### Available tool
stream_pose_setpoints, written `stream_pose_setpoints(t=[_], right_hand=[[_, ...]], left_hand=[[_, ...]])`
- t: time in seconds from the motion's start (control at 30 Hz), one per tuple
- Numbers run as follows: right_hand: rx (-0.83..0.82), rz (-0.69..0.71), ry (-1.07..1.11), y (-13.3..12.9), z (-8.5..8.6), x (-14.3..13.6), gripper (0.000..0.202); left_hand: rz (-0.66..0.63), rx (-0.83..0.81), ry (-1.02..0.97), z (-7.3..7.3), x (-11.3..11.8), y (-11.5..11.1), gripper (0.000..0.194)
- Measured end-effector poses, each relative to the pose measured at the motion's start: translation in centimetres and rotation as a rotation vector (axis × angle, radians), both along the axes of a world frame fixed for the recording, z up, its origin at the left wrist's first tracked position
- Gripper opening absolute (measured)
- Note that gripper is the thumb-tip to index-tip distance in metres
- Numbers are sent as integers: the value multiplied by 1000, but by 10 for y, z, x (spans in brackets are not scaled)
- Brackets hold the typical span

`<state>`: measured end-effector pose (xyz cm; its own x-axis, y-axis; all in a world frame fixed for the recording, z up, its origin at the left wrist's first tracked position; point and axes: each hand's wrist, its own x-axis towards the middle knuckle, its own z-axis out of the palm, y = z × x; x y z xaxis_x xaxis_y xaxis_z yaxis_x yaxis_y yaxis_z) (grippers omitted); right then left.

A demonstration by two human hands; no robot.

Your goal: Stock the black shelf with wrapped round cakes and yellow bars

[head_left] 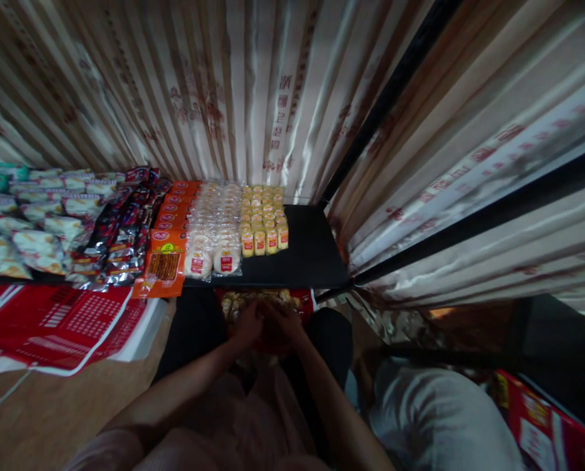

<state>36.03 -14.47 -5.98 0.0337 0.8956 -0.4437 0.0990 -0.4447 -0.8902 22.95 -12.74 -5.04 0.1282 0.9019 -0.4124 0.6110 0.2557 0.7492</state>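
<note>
Close together between my knees, my left hand [250,320] and my right hand [285,319] are over a red bag [306,301] of wrapped snack packets [231,302], below the shelf edge. The fingers of both hands curl inward and nearly meet. Dim light and blur hide what is between them. Above, on the black shelf [308,242], stand rows of small yellow packaged cakes [265,222]. Left of these are clear-wrapped round white pastries [214,235] and orange snack packs [167,242].
Dark shiny packets [125,229] and white pouches [42,222] fill the shelf's left part. A red printed bag [76,320] lies below it. Pleated curtains [253,85] and black frame bars [395,91] enclose the shelf. At right are another person's leg [439,412] and a red package [542,418].
</note>
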Motion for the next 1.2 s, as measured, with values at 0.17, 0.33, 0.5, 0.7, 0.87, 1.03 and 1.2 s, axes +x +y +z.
stream_pose_setpoints(t=[0.17,0.33,0.5,0.7,0.87,1.03,1.2], right_hand=[[37,134,-9,2,33,27,43],[104,205,-98,15,50,39,35],[159,6,-77,25,62,36,47],[194,-255,81,24,53,23,52],[314,-376,11,21,43,13,44],[404,-408,-113,21,46,7,35],[431,-380,-120,25,51,7,43]], left_hand=[[-117,165,125,27,-4,-3,52],[-225,247,36,30,-4,-3,40],[-160,243,-126,31,-2,1,27],[-1,210,-169,33,8,8,23],[94,207,-150,34,19,14,17],[104,231,-182,43,32,21,13],[102,304,-242,48,46,26,7]])
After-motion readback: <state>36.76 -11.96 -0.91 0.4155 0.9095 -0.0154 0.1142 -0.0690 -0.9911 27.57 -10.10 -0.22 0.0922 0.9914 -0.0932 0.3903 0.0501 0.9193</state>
